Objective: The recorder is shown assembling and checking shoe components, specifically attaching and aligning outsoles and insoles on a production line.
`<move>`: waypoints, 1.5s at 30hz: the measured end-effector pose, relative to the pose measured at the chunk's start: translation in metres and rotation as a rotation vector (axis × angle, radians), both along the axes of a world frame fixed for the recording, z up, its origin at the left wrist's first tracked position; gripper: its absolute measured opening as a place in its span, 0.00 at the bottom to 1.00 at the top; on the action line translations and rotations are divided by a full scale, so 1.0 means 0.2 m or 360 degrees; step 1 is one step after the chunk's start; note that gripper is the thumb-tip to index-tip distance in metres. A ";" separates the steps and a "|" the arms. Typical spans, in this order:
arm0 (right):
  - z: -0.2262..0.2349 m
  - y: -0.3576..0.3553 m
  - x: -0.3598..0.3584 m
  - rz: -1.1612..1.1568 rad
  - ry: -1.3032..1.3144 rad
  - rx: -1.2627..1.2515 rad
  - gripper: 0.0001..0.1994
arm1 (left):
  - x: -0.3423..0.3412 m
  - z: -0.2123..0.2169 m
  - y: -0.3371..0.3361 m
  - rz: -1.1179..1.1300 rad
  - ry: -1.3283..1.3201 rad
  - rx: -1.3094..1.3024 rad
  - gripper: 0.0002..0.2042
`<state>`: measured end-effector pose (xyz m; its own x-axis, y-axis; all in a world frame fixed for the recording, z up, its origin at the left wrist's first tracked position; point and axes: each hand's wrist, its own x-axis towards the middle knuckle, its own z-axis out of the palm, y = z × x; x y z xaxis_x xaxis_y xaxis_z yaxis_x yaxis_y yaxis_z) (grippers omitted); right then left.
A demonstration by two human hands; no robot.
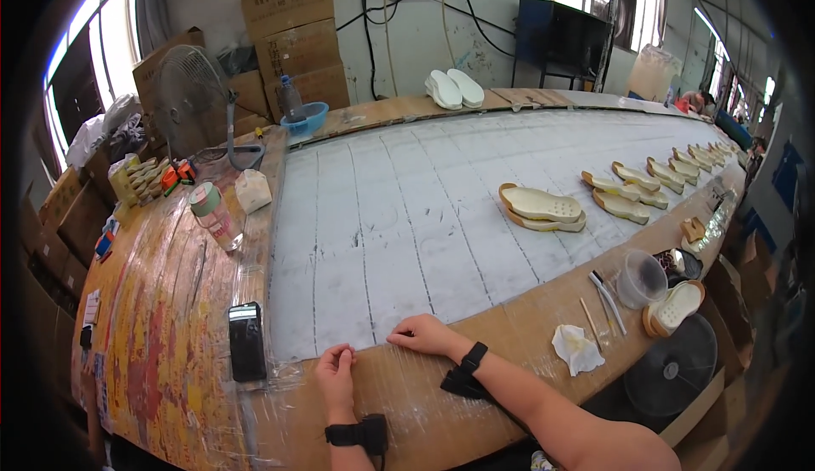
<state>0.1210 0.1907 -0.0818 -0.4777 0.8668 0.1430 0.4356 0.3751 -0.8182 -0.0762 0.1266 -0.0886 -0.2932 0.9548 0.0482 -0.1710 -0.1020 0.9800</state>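
Observation:
My left hand (337,375) is at the near edge of the white belt (399,276), its fingers curled and pressed together, with nothing visible in them. Just to its right, my right hand (426,335) rests over the same edge with fingers bent in and the thumb close to them. Nothing shows in that hand either. A dark band circles each wrist. The nearest pair of cream shoe soles (543,204) with tan rims lies on the belt, ahead and to the right of my hands. More soles (626,193) follow in a row toward the far right.
Left of my hands lie a black phone (247,342), a bottle (216,216) and a fan (191,89). To the right are a crumpled cloth (577,350), brushes (608,303), a clear tub (641,279) and a single sole (675,308). White soles (456,89) stand on the far ledge.

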 end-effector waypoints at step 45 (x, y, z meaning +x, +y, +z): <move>0.06 -0.05 0.12 0.0122 -0.0116 -0.0017 0.16 | 0.11 0.05 -0.04 0.0020 -0.0034 0.0012 0.05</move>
